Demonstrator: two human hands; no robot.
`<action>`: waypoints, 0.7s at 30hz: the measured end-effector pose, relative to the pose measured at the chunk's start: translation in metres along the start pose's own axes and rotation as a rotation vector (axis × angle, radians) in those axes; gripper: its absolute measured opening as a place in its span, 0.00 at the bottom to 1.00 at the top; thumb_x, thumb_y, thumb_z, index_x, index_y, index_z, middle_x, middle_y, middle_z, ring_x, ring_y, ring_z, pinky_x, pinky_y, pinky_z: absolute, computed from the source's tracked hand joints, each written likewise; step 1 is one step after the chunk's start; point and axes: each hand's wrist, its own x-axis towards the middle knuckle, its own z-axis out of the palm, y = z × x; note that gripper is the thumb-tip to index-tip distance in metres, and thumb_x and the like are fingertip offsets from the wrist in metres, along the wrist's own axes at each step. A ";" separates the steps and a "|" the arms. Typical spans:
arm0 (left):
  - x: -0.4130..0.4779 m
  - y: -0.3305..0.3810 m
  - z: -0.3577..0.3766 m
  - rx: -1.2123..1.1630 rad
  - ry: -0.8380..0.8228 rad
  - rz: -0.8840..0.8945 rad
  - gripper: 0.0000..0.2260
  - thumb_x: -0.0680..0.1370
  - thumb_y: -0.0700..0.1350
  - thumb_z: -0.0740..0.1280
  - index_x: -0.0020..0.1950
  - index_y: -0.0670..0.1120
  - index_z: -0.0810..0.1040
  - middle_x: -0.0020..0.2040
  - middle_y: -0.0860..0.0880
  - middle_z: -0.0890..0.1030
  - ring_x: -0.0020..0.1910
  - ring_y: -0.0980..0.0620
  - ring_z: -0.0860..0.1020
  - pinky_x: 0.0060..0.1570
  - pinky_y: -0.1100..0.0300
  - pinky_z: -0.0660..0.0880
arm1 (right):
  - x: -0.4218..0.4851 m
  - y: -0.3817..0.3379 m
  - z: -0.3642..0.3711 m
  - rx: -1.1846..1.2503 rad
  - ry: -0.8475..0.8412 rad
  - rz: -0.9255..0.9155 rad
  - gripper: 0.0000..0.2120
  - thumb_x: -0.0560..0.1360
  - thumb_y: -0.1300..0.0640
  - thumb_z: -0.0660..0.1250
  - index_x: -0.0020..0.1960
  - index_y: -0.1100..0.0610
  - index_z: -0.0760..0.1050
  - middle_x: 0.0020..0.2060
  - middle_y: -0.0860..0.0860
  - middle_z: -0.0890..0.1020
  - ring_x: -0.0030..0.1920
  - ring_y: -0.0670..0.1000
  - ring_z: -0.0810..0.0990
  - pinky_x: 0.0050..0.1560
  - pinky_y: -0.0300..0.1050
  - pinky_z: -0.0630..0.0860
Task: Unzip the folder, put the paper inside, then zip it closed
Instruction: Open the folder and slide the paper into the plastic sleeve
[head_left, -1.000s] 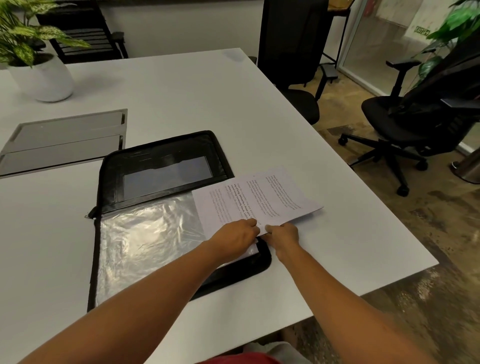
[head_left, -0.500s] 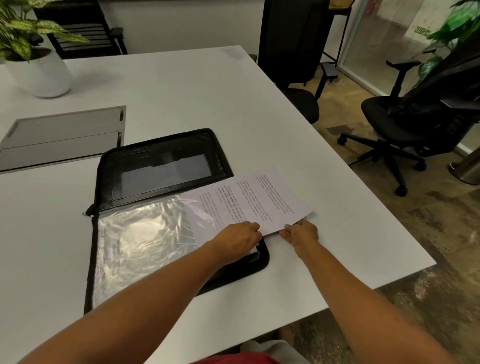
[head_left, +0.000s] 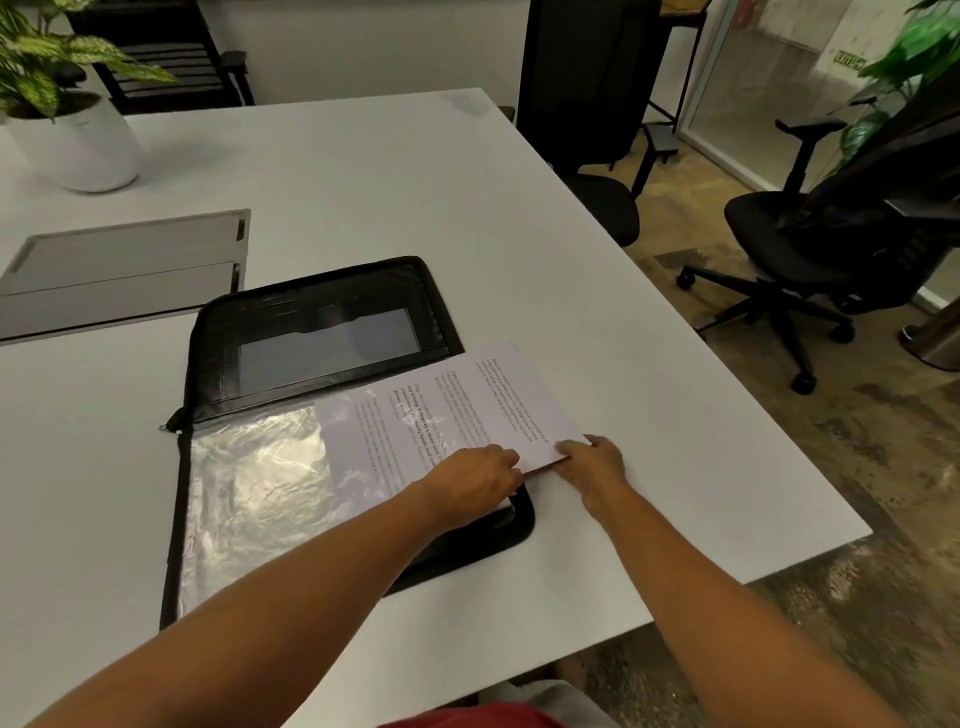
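Paper (head_left: 467, 410) slid farther into the folder's (head_left: 322, 322) clear sleeve (head_left: 249, 483), half inserted; right hand (head_left: 592, 467) pinched its corner; left hand's (head_left: 475, 486) grip hidden.

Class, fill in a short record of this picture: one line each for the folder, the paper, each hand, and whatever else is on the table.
folder: black, unzipped, lying open flat on the white table
sleeve: clear plastic, covers the folder's near half
paper: printed sheet, left part under the sleeve, right part sticking out over the table
left hand: fingers curled at the paper's near edge; what they pinch is hidden
right hand: pinches the paper's near right corner
also on table: potted plant, grey panel
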 end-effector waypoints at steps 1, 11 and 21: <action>0.000 0.000 0.000 0.003 -0.001 0.003 0.14 0.82 0.42 0.55 0.61 0.39 0.74 0.55 0.42 0.75 0.54 0.44 0.75 0.52 0.54 0.73 | 0.002 -0.006 -0.003 -0.007 0.013 -0.017 0.22 0.70 0.70 0.67 0.64 0.65 0.69 0.59 0.61 0.76 0.57 0.61 0.78 0.53 0.50 0.78; 0.002 -0.006 0.001 0.150 0.077 0.141 0.07 0.63 0.42 0.78 0.34 0.43 0.82 0.32 0.47 0.79 0.27 0.51 0.78 0.24 0.63 0.74 | -0.011 -0.016 0.021 -0.254 -0.214 -0.070 0.21 0.71 0.73 0.65 0.63 0.64 0.73 0.58 0.60 0.79 0.55 0.60 0.80 0.54 0.50 0.79; -0.004 -0.007 0.001 0.015 0.133 0.116 0.08 0.61 0.39 0.78 0.35 0.40 0.81 0.31 0.44 0.78 0.25 0.49 0.77 0.20 0.64 0.71 | -0.010 -0.013 0.031 -0.434 -0.196 -0.049 0.19 0.69 0.69 0.69 0.59 0.62 0.76 0.58 0.61 0.79 0.54 0.58 0.80 0.55 0.50 0.79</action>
